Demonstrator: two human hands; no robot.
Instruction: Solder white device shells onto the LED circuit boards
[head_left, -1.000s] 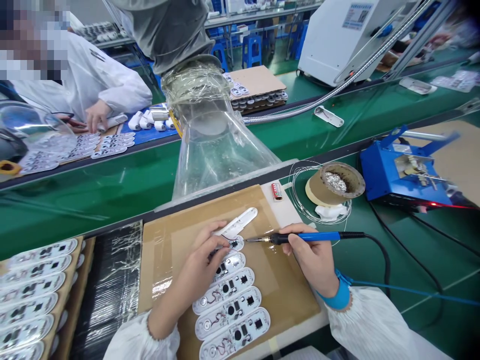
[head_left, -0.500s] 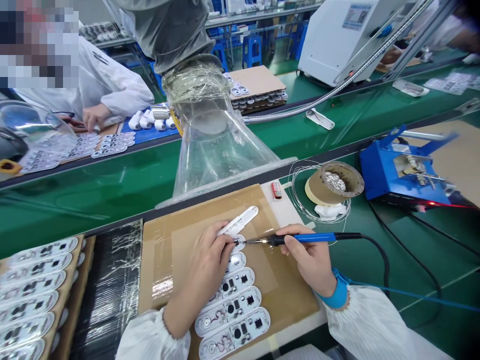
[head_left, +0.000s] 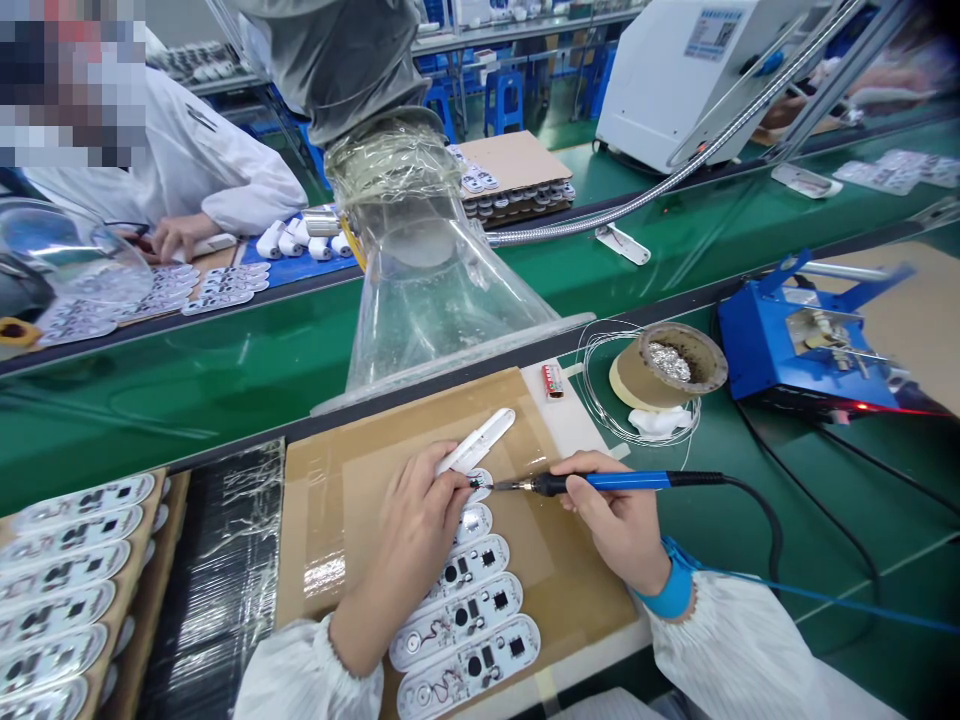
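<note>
My right hand point(head_left: 619, 515) is wrapped round the blue and black handle of a soldering iron point(head_left: 626, 481). Its tip points left and meets the end of a white oval housing with a circuit board point(head_left: 482, 484). Thumb and fingers of my left hand point(head_left: 416, 510) are pinched together at that same end; what lies between them is too small and hidden to name. A plain white elongated shell point(head_left: 484, 438) sticks out beyond my left fingers. Below, several similar housings with boards point(head_left: 471, 664) lie in a row on the brown board point(head_left: 585, 620).
Trays of housings point(head_left: 67, 545) stand at left. A clear fume hood point(head_left: 442, 300) hangs ahead. On the right are a solder wire coil point(head_left: 592, 385), a round pot point(head_left: 634, 370) and a blue soldering stand point(head_left: 772, 345). Beyond the green belt point(head_left: 285, 345), a co-worker's hand point(head_left: 180, 236) handles parts.
White shells on the far green belt have shifted left. The co-worker's hand has moved slightly left. My hands and the soldering iron have barely moved.
</note>
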